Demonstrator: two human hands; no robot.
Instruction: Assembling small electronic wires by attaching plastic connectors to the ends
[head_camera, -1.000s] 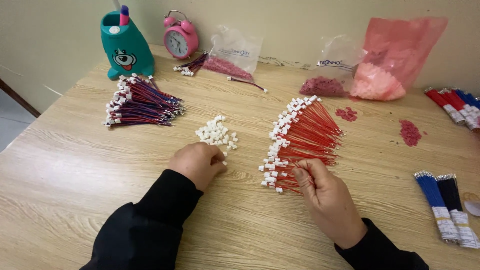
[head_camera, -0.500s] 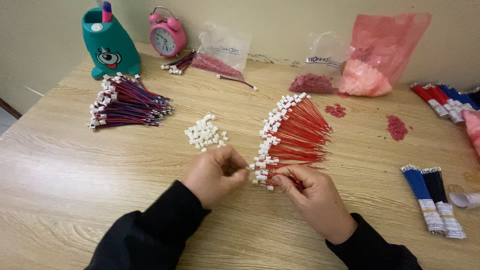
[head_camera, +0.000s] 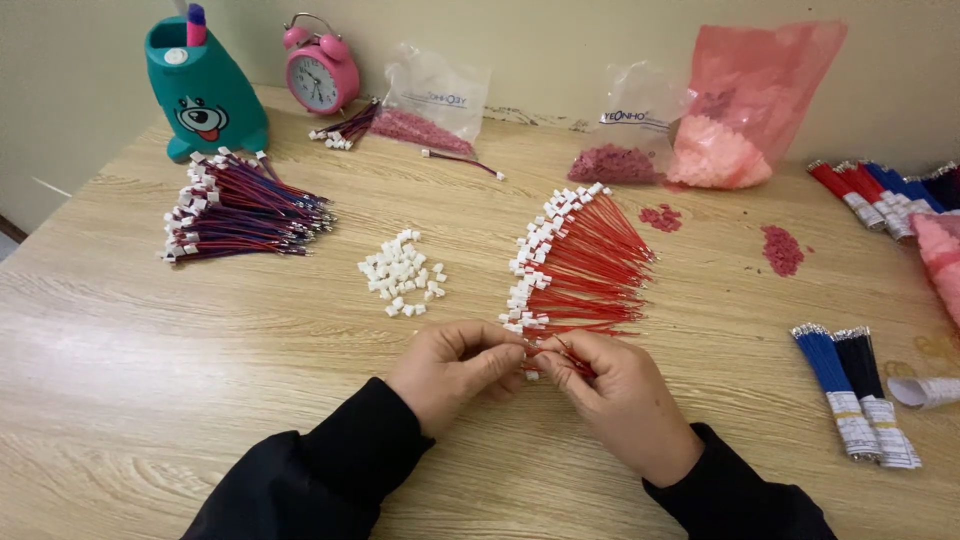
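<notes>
Now met, left hand (head_camera: 455, 370) and right hand (head_camera: 610, 385) pinch a red wire (head_camera: 545, 350) (thin, white-tipped).

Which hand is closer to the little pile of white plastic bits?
Left. The left hand lies just below the white pile; the right hand sits farther off, right of it.

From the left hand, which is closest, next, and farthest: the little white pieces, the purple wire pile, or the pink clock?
1. Little white connector pieces, just above the left hand.
2. Purple wire pile, up and to the left.
3. Pink alarm clock, at the table's far edge.
</notes>
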